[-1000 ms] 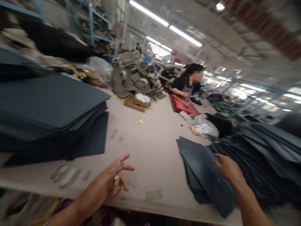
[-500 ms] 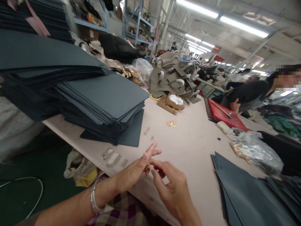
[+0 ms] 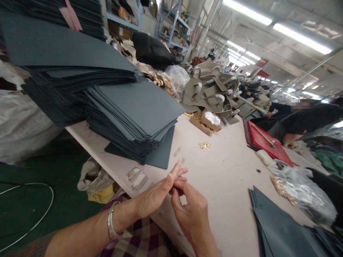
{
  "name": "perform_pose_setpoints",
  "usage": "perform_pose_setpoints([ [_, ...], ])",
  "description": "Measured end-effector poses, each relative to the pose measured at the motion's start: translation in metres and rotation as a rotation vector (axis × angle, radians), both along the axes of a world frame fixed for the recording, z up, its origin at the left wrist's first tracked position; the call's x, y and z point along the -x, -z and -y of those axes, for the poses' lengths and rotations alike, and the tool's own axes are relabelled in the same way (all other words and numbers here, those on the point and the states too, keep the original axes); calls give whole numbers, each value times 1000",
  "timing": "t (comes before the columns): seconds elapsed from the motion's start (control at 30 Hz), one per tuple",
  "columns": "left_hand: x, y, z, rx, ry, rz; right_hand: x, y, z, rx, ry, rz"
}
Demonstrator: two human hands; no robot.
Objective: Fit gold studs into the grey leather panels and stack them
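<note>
My left hand (image 3: 157, 194), with a silver bangle at the wrist, is held over the near table edge with its visible fingers stretched out. The thumb and fingers of my right hand (image 3: 194, 210) are pinched together against the left fingers. What lies in the pinch is hidden between the hands. Beyond them, a small cluster of gold metal rings (image 3: 205, 145) lies on the pale table (image 3: 227, 178). Farther back sits a cardboard box (image 3: 205, 121) with many gold pieces and a white bundle in it.
Tall stacks of dark blue-grey panels (image 3: 139, 107) stand at left; more panels (image 3: 284, 221) lie at right. Grey pieces with wrapped handles (image 3: 211, 89) are piled behind. A red board (image 3: 268, 141) with a hammer and a plastic bag (image 3: 305, 196) lie right, near a person in black.
The right fingertips have closed in against the left fingers, covering a small orange-brown thing seen there before. The view has turned slightly left.
</note>
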State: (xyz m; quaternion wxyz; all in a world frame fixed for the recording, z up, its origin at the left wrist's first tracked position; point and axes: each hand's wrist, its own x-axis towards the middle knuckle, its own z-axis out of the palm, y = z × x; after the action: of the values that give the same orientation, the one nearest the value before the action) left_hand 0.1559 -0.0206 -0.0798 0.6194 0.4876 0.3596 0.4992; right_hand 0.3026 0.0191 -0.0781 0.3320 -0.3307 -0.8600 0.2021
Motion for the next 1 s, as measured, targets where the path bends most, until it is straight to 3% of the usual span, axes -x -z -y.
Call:
perform_pose_setpoints([
  [0.37,5,15,-1,27,-146,28,24,13,-7,-148,39,-18],
  [0.67,2,27,-6,151,-284,313,41,20,-14,-38,36,-41],
  [1.0,28,22,3,158,-446,127,65,26,-18,-68,-107,-77],
])
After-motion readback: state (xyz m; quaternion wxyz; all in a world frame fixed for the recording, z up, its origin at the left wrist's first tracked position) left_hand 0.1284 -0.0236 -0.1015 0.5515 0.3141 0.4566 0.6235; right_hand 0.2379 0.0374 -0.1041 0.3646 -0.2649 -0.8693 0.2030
